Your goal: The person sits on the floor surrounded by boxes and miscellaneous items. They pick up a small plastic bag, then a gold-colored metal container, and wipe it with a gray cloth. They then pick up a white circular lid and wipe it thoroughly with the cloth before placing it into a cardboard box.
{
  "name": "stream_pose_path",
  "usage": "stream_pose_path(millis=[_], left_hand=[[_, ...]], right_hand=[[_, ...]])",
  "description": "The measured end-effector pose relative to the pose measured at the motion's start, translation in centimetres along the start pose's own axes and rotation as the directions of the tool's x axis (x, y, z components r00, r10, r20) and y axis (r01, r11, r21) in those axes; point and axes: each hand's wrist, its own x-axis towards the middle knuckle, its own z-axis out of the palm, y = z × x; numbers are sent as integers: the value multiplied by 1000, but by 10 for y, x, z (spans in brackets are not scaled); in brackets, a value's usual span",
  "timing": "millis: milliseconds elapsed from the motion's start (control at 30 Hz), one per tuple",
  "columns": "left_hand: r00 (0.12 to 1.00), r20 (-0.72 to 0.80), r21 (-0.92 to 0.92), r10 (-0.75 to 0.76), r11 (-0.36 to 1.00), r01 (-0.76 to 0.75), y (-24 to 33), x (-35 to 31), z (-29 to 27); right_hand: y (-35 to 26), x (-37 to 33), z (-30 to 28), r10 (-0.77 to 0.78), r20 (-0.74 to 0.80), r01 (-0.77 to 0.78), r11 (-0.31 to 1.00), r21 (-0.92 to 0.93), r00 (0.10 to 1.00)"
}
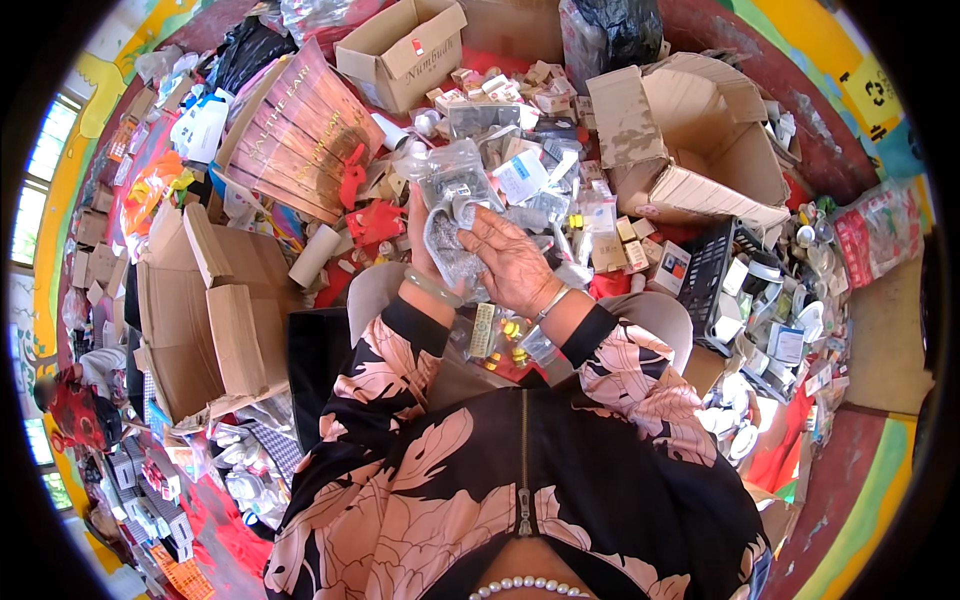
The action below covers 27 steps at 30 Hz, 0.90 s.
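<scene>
left arm: raised from the lower edge, bent at the elbow, floral sleeve down to the wrist
left wrist: pale bangle on it
left hand (428,240): held up at chest height, fingers curled shut in a grip, mostly hidden
right arm: raised alongside, floral sleeve, thin bracelet at the wrist
right hand (512,262): back facing the camera, fingers spread and pressing flat, close beside the left hand

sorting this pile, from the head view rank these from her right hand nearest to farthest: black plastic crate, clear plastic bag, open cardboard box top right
From the right hand:
1. Clear plastic bag, touching it, just left.
2. Black plastic crate, to the right.
3. Open cardboard box, up and right.
</scene>
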Motion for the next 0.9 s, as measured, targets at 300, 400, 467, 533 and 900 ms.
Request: stream_pose_path(millis=[300, 400, 467, 533, 900], left_hand=[[988, -86, -81, 130, 987, -137, 3, 9, 21], [997, -36, -205, 73, 976, -78, 3, 11, 23], [1000, 7, -134, 25, 991, -24, 1, 5, 27], [994, 98, -67, -39, 997, 46, 0, 1, 21], [893, 242, 799, -380, 600, 38, -48, -10, -32]], right_hand=[[20, -20, -5, 261, -71, -269, 955, -128, 963], [33, -17, -14, 638, -136, -634, 769, 78, 757], [51, -14, -32, 825, -122, -682, 531, 503, 552], [66, -18, -45, 855, -121, -497, 403, 768, 505], [39, -21, -25, 241, -18, -223, 922, 317, 970]])
